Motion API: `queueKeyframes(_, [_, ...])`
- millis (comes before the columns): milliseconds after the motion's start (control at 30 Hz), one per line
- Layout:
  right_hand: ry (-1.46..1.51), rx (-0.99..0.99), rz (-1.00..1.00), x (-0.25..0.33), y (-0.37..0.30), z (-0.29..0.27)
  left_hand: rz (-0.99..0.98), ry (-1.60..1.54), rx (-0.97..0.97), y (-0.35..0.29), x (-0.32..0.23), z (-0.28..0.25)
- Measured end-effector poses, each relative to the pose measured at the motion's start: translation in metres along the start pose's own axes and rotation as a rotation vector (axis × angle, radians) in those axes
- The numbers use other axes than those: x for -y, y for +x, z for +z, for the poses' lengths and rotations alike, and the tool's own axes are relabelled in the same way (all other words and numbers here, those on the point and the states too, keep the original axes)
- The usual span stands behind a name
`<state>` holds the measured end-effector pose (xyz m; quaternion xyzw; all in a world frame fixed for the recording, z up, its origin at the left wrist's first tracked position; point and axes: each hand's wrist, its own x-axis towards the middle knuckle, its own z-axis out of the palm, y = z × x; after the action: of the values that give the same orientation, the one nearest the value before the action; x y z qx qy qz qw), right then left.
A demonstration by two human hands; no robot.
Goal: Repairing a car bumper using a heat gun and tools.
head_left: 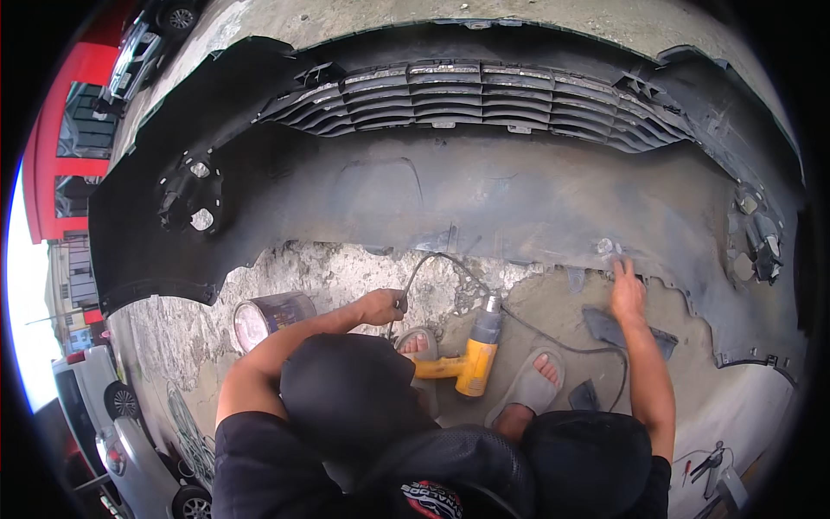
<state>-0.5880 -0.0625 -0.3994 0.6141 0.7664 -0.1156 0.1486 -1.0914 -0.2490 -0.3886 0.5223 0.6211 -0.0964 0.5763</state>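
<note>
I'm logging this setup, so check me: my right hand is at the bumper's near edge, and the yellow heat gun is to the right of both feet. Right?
Not quite: the head view shows the yellow heat gun between your left foot and right foot. Your right hand is at the bumper's near edge.

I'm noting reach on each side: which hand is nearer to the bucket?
Left. The left hand is a little to the right of the bucket; the right hand is much farther right, at the bumper's near edge.
</note>
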Motion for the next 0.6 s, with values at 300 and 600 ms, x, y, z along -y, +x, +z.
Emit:
queueKeyframes(300, [-0.126, 0.072, -0.047, 0.011, 0.022, 0.002, -0.316, 0.078, -0.073, -0.033, 0.071, 0.032])
queueKeyframes(600, [-0.157, 0.072, -0.040, 0.020, 0.038, -0.007, -0.162, 0.509, -0.799, 0.003, 0.027, -0.067])
